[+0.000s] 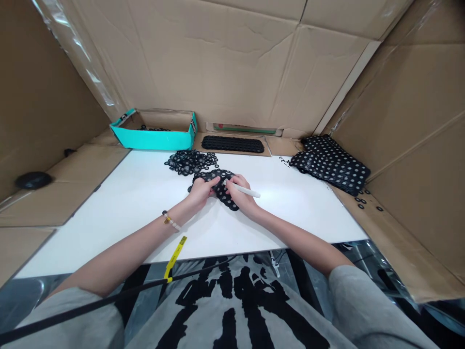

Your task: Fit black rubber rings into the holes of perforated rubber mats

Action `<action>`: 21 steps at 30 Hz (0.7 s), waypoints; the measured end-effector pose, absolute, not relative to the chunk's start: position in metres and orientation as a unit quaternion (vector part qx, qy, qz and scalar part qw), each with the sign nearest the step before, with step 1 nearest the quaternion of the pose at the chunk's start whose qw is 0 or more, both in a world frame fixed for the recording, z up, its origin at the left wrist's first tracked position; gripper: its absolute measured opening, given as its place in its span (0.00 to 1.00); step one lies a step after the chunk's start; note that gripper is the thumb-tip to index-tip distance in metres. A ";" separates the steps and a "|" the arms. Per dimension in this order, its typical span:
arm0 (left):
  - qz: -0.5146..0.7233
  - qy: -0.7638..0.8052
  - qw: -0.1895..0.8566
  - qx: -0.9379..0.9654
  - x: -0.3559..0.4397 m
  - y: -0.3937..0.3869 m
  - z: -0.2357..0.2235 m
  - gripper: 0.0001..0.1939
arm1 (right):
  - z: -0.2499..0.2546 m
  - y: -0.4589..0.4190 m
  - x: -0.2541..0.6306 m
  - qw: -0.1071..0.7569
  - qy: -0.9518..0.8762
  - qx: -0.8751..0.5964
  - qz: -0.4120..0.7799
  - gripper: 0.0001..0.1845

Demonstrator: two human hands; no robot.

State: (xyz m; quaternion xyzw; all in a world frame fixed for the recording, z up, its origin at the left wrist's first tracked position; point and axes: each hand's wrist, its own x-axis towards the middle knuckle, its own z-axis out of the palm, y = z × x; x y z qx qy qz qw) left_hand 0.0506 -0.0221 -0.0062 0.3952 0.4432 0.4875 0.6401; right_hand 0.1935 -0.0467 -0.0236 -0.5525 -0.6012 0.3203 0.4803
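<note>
My left hand (201,190) is closed on the left part of a black sheet of linked rings (228,198), its thumb lying on top. The sheet is dotted with light spots where the white table shows through or pale centres sit; I cannot tell which. My right hand (242,195) grips a white pen-like tool (248,191), its tip end over the sheet near my left thumb. Just beyond my left hand, a loose heap of small black rings (189,162) lies on the table.
A turquoise open box (156,139) with black rings inside stands at the back left. Behind the sheet lies a black ridged strip (232,144). A dotted black piece (332,162) rests at the right, beside several loose rings (361,206). Cardboard walls (218,63) enclose the white table (290,213).
</note>
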 end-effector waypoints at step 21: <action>0.285 0.466 0.551 0.631 0.024 0.003 0.002 0.24 | -0.015 -0.034 0.212 0.515 -0.520 -0.487 0.477 0.11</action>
